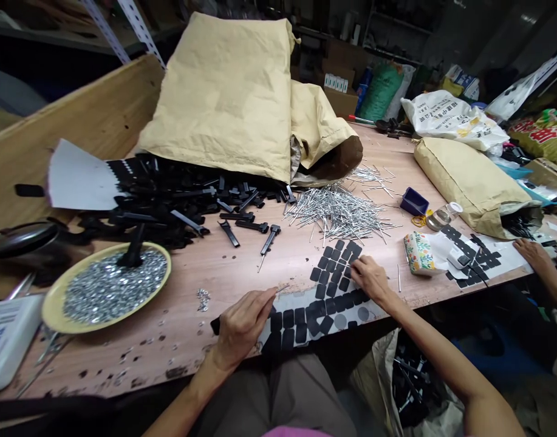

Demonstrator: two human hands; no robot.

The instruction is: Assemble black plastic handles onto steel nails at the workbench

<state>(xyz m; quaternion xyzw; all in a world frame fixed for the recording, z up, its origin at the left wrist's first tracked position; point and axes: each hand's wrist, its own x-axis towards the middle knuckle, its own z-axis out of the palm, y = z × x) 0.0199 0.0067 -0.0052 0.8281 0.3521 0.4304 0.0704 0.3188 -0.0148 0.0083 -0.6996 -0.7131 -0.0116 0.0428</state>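
My left hand point(242, 321) is closed around a black plastic part, whose dark end point(215, 326) sticks out on the left; a thin metal pin point(282, 287) projects from the fingertips. My right hand point(372, 279) is bent with its fingertips pinched at the edge of a group of rounded black pads point(335, 267). What exactly sits between those fingers is hard to see. Below both hands, a pale backing strip point(342, 320) carries more black pads and a few grey discs. Past the pads lies a single black part with a metal pin point(269, 240).
Loose metal pins point(337, 212) and black plastic parts point(182, 200) are heaped beyond my hands, before big paper sacks point(223, 91). A yellow bowl point(48, 312) of small metal pieces stands left. Right are a tissue box point(419, 254), a jar point(444, 215) and another person's hand point(536, 255).
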